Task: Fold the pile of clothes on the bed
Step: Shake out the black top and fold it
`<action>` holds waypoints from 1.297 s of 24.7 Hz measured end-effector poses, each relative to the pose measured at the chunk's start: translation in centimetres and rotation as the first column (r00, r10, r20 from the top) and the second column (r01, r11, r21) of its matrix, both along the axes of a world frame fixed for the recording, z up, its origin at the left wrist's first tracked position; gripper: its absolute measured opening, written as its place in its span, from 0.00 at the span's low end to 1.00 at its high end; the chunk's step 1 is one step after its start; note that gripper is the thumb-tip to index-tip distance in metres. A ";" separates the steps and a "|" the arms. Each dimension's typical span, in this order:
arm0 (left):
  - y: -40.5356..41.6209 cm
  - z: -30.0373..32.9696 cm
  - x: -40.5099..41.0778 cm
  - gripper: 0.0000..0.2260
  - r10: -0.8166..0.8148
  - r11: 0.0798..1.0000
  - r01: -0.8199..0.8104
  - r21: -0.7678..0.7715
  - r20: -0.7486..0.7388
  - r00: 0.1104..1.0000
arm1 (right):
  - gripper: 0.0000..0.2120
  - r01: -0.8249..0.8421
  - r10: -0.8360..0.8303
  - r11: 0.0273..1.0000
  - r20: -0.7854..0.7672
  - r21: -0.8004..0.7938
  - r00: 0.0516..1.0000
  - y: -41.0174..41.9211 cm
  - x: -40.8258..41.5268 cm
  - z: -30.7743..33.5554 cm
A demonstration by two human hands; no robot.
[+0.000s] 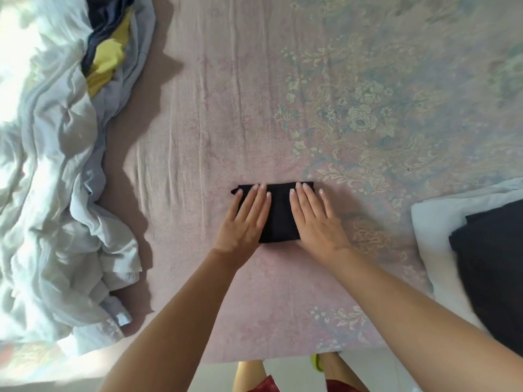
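Hands: your left hand and right hand lie flat, fingers spread, pressing the folded black garment.
Location: mid-bed, near you.
Risk: lifting carelessly could spring the folds open.
Surface: wrinkled pink floral bedsheet; unfolded clothes pile left, folded stack right.

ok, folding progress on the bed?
Done: a folded stack at the right, dark item on a white one. In hand: left hand and right hand press flat on a small black garment, folded into a rectangle. Left: the unfolded pile at the left, pale, yellow and navy pieces.
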State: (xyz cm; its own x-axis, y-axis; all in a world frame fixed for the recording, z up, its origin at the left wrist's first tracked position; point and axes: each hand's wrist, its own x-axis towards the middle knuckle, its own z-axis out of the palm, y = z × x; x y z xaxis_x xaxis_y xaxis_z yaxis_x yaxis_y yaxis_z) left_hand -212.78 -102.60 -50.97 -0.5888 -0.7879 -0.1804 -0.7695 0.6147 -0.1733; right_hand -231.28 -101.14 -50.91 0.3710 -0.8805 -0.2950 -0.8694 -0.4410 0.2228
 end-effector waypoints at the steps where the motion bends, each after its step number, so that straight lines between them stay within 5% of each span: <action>1: 0.2 0.0 0.5 0.25 -0.113 0.989 0.108 -0.100 -0.052 0.992 | 0.26 -0.061 0.064 0.997 0.066 -0.046 0.996 0.1 -0.2 0.3; 4: -0.5 0.9 1.5 0.16 -0.244 0.963 0.208 -0.173 -0.225 0.943 | 0.18 -0.139 0.195 0.971 0.314 -0.192 0.929 -1.0 -1.4 1.1; 6: -1.1 2.6 1.0 0.16 -0.204 0.976 0.164 -0.146 -0.333 0.921 | 0.22 -0.061 0.090 0.995 0.460 -0.078 0.883 -1.6 -2.3 2.7; 9: -2.3 7.0 -0.6 0.22 -0.210 0.970 0.241 0.022 -0.415 0.885 | 0.24 0.001 -0.059 0.989 0.394 0.147 0.917 -2.0 -4.5 7.2; 11: -3.9 11.0 -3.3 0.24 -0.181 0.932 0.303 0.196 -0.475 0.861 | 0.25 0.027 -0.081 0.990 0.412 0.136 0.907 -1.4 -7.3 11.1; 15: -6.1 16.6 -11.9 0.11 -0.248 0.855 0.430 0.288 -0.502 0.829 | 0.34 0.139 -0.152 0.988 0.339 0.064 0.928 1.5 -14.0 16.1; 19: -2.2 19.7 -29.8 0.22 -0.542 0.735 0.628 0.256 -0.334 0.771 | 0.22 0.452 -0.430 0.891 0.253 -0.037 0.867 9.1 -26.6 19.1; 22: 1.1 17.8 -45.1 0.18 -0.744 0.633 0.774 0.031 -0.252 0.618 | 0.24 0.717 -0.686 0.691 0.230 -0.089 0.690 14.1 -38.3 18.1; 24: 1.9 16.2 -51.6 0.18 -0.770 0.588 0.809 0.022 -0.293 0.567 | 0.23 0.796 -0.752 0.593 0.268 -0.126 0.602 15.5 -42.3 16.1; 26: 3.0 9.1 -58.7 0.22 -0.824 0.552 0.834 -0.011 -0.162 0.543 | 0.20 0.857 -0.814 0.511 0.279 -0.075 0.510 17.2 -47.4 10.4; 28: 3.6 5.5 -58.5 0.36 -0.808 0.578 0.798 0.171 -0.022 0.589 | 0.26 0.873 -0.845 0.483 0.293 0.064 0.447 18.0 -46.5 7.2; 31: 4.3 3.3 -58.7 0.37 -0.768 0.606 0.722 0.334 0.007 0.641 | 0.44 0.879 -0.927 0.320 0.307 0.352 0.214 19.1 -46.6 3.5; 32: 4.5 3.2 -58.5 0.42 -0.783 0.589 0.720 0.366 0.040 0.620 | 0.47 0.884 -0.938 0.299 0.281 0.360 0.203 19.4 -46.4 2.9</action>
